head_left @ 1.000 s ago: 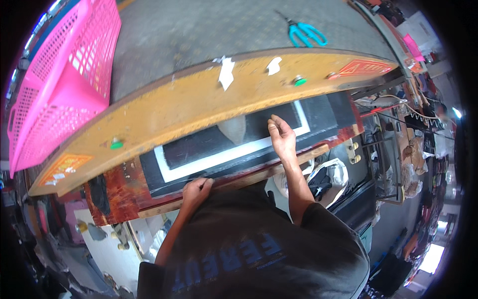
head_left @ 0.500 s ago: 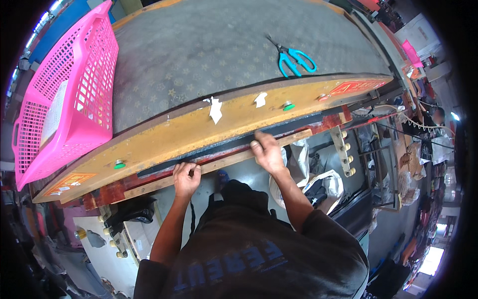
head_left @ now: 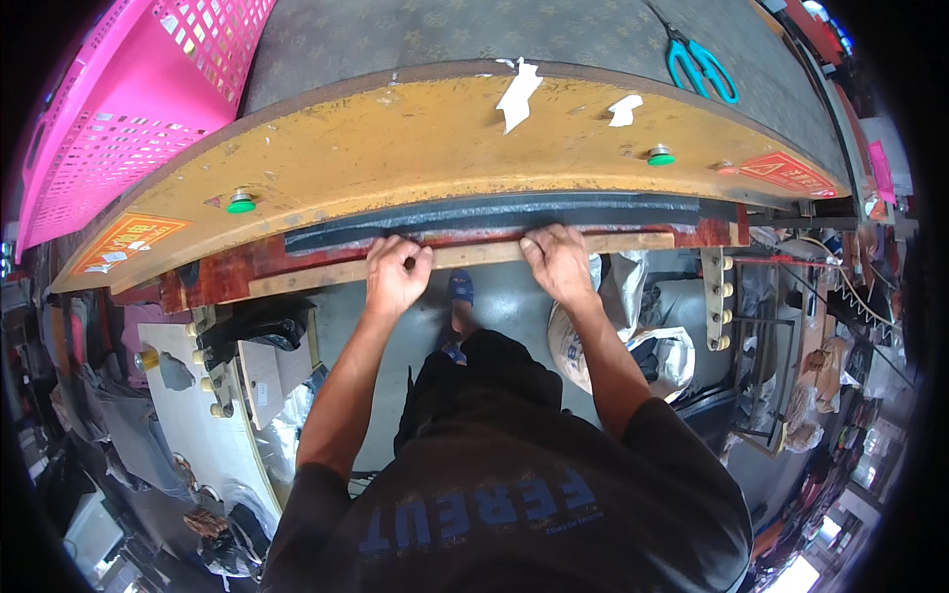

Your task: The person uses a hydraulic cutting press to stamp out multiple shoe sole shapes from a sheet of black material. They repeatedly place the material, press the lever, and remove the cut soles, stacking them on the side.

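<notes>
Both my hands are at the front edge of a red board point(head_left: 222, 274) under the machine's yellow beam. A long black strip point(head_left: 465, 216) with a shiny grey band lies along the board, and a bare wooden batten point(head_left: 474, 253) runs along its front. My left hand point(head_left: 397, 274) is closed at the batten, thumb and forefinger bent into a small loop. Further right, my right hand point(head_left: 559, 261) has its fingers curled down over the batten, touching the strip's near edge. What the fingertips of either hand pinch is hidden.
The yellow beam point(head_left: 435, 138) spans the front, with green buttons point(head_left: 241, 203) and torn white paper point(head_left: 518, 96). Turquoise-handled scissors point(head_left: 700, 65) lie on the patterned grey top. A pink basket point(head_left: 129, 128) stands at the left. An open white sack point(head_left: 662, 361) is on the floor.
The view has shifted, with the beam now closer and more level. My right hand has drawn back from the strip toward the batten; my left stays curled at the batten.
</notes>
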A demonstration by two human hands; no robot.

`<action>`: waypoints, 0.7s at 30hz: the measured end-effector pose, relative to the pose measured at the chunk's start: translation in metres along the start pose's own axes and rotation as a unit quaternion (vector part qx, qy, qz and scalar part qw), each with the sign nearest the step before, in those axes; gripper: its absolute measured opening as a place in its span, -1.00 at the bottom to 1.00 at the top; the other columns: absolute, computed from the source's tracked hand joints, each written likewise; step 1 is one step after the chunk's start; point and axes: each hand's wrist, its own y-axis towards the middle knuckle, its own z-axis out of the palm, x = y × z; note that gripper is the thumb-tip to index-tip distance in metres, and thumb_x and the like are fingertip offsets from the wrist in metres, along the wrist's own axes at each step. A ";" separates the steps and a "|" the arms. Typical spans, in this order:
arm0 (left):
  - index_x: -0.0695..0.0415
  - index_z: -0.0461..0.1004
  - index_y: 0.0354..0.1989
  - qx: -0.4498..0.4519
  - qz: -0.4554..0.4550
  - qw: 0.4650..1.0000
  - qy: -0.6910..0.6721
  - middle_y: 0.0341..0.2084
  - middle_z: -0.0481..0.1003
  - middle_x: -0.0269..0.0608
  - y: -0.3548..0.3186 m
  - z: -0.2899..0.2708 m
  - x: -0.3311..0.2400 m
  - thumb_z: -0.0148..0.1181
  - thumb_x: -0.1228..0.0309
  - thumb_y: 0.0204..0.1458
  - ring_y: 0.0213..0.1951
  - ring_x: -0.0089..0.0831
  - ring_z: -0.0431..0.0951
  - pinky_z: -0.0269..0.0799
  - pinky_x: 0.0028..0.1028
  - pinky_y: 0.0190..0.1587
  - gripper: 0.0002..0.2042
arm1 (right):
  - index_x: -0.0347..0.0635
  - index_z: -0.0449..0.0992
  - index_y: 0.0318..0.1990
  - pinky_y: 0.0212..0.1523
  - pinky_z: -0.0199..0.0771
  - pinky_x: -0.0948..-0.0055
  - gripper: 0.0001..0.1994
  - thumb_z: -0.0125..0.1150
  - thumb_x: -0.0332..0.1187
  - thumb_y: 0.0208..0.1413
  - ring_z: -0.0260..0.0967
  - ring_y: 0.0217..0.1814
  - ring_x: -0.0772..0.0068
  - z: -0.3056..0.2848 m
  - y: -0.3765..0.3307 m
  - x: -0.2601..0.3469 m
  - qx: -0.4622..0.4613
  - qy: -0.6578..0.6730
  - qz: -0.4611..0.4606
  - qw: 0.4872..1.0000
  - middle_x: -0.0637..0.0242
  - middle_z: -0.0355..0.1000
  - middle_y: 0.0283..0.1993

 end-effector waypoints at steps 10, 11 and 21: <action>0.28 0.54 -0.41 0.105 -0.214 0.956 -0.169 -0.49 0.55 -0.12 -0.063 -0.016 -0.065 0.36 0.36 0.25 -0.49 -0.39 0.51 0.44 -0.34 -0.37 -0.74 | -0.20 0.54 0.30 0.45 0.31 -0.06 -0.35 0.46 -0.03 0.13 0.31 0.42 -0.26 -0.030 -0.031 0.047 -0.024 0.080 0.081 0.993 -0.18 0.41 0.35; 0.30 0.54 -0.39 0.090 -0.204 0.951 -0.215 -0.50 0.55 -0.13 -0.064 -0.012 -0.068 0.35 0.36 0.27 -0.51 -0.47 0.49 0.42 -0.39 -0.39 -0.73 | -0.18 0.49 0.37 0.47 0.27 -0.11 -0.27 0.49 -0.02 0.10 0.24 0.48 -0.28 -0.023 -0.022 0.055 -0.050 0.079 0.068 0.993 -0.21 0.33 0.44; 0.18 0.56 -0.48 0.057 -0.087 0.984 -0.145 -0.59 0.50 -0.17 -0.158 0.003 -0.090 0.40 0.46 0.14 -0.55 -0.24 0.53 0.45 -0.29 -0.45 -0.82 | -0.03 0.70 0.17 0.43 0.44 0.03 -0.33 0.56 -0.33 -0.29 0.34 0.42 -0.19 -0.030 -0.063 0.035 0.019 0.157 -0.090 0.983 0.20 0.43 0.42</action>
